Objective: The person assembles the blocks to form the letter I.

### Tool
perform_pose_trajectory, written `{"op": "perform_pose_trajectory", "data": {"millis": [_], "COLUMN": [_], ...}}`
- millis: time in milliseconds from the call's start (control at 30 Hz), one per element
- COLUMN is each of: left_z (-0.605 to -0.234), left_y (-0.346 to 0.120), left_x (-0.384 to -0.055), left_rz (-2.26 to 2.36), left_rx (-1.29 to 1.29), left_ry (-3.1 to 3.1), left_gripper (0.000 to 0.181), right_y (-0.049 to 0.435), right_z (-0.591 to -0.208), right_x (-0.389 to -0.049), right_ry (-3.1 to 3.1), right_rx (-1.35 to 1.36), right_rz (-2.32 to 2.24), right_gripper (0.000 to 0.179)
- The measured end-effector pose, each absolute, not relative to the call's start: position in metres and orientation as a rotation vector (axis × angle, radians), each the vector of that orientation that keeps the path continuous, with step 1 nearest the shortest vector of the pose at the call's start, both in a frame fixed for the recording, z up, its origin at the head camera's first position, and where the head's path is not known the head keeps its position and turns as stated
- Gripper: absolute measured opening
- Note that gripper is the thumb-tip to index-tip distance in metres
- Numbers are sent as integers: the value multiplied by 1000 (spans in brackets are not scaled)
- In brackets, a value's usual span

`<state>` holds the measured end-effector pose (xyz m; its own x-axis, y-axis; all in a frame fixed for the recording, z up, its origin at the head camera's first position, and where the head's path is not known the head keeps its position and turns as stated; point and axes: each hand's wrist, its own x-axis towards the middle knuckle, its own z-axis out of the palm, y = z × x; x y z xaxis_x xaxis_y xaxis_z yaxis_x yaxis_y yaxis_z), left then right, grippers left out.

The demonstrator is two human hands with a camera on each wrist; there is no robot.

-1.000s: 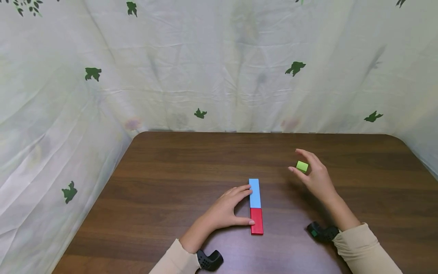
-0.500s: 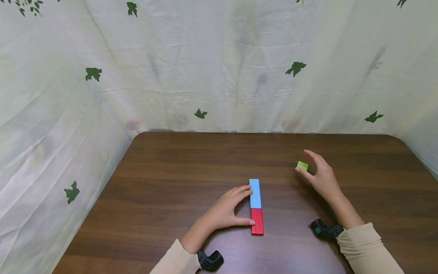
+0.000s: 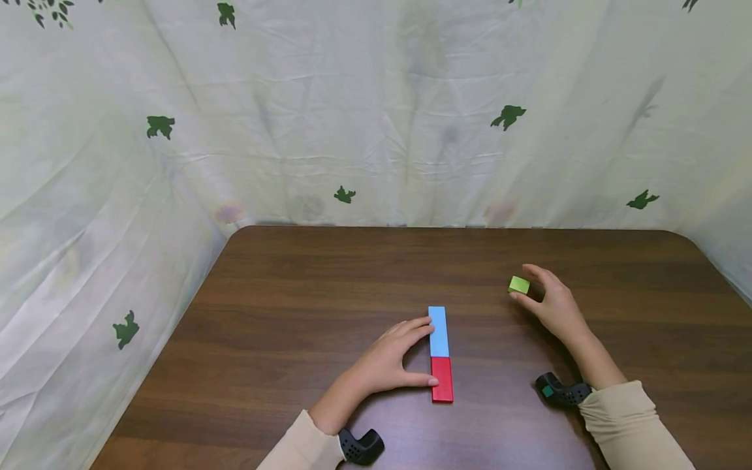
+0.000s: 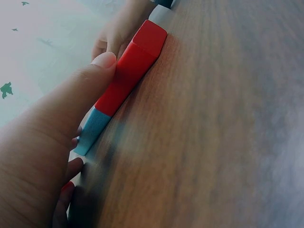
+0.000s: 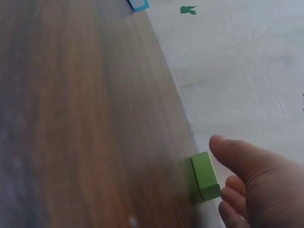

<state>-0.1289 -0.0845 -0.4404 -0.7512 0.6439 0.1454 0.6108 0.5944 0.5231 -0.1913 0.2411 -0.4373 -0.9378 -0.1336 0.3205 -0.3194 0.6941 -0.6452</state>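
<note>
A blue block (image 3: 438, 331) and a red block (image 3: 442, 380) lie end to end on the table, blue on the far side. Along their left side my left hand (image 3: 382, 362) rests, its thumb on the red block and fingertips at the blue one; the fingers are fairly straight. Farther back to the right sits a small green block (image 3: 519, 284). My right hand (image 3: 558, 310) is beside it, thumb and fingers spread around its right side. In the right wrist view the thumb (image 5: 237, 154) appears apart from the green block (image 5: 205, 175).
The brown wooden table (image 3: 282, 281) ends at a pale curtain (image 3: 376, 117) with green leaf shapes, which also hangs at the left. Each wrist carries a black device (image 3: 361, 448).
My right hand has shifted a little to the right, and its fingers have come closer together near the green block. The left hand and the red and blue blocks have stayed put.
</note>
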Motion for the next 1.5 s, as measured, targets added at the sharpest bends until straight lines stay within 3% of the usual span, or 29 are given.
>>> {"op": "perform_pose_trajectory", "data": {"millis": [267,667,1500], "left_z": [-442,-443,-444], "left_y": [-84,-84,-85], "left_x": [-130,-130,-130], "left_rz": [876,876,881], "left_rx": [1093,1106,1095], "left_ry": [2751,2760,2748], "left_gripper": [81,81,81], "right_y": [243,244,238], "right_z": [-438,-440,-431], "right_x": [-190,-191,-189], "right_ry": [-2756,-2755,-2660], "right_rx": [294,294,321], "right_rz": [1095,1033,1124], "right_gripper": [60,43,38]}}
